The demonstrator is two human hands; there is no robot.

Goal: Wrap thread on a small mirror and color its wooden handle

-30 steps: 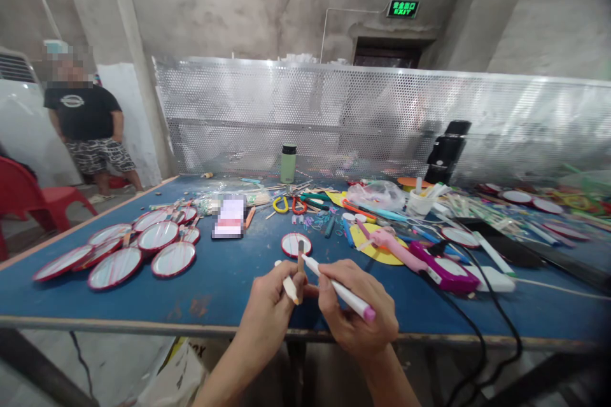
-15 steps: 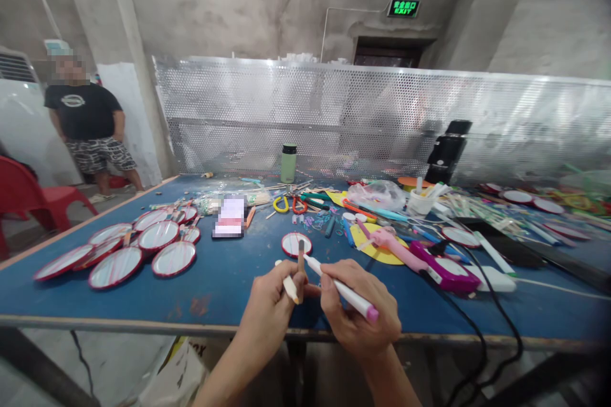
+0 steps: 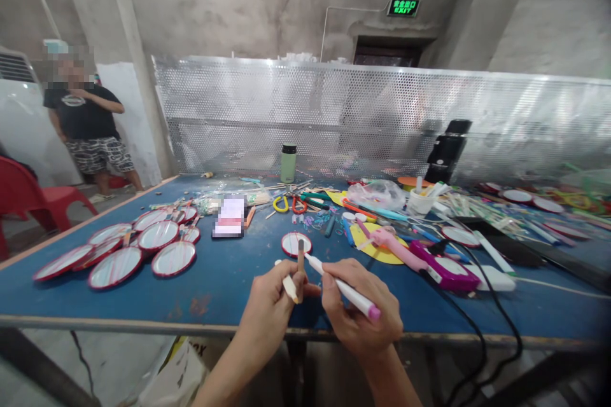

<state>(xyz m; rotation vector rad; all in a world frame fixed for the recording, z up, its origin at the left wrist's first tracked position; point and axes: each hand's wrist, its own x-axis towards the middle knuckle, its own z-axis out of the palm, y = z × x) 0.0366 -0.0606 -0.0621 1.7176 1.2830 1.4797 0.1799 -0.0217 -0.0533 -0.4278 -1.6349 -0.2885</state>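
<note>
My left hand point(image 3: 271, 299) is closed around an upright flat wooden craft stick point(image 3: 300, 261), grey-brown at the top. A cream pen-like piece point(image 3: 290, 290) with an orange-tan tip is also tucked in its fingers. In my right hand point(image 3: 365, 311) is a white marker point(image 3: 351, 296) with a pink end, gripped like a pen. The marker's tip points left at the stick, close to it or touching; I cannot tell which. Just behind the stick, a small round disc with a red rim point(image 3: 292, 244) lies on the table.
Red-rimmed discs point(image 3: 159, 236) lie in a pile on the left of the blue table point(image 3: 214, 299). Behind are a phone point(image 3: 230, 216) and a green bottle point(image 3: 288, 164). A pink glue gun point(image 3: 394, 247), cables and clutter lie right. A person point(image 3: 83, 117) stands far left.
The person in the background has raised one hand toward the face. My right hand and the marker have shifted very slightly; my left hand stays in place with the craft stick.
</note>
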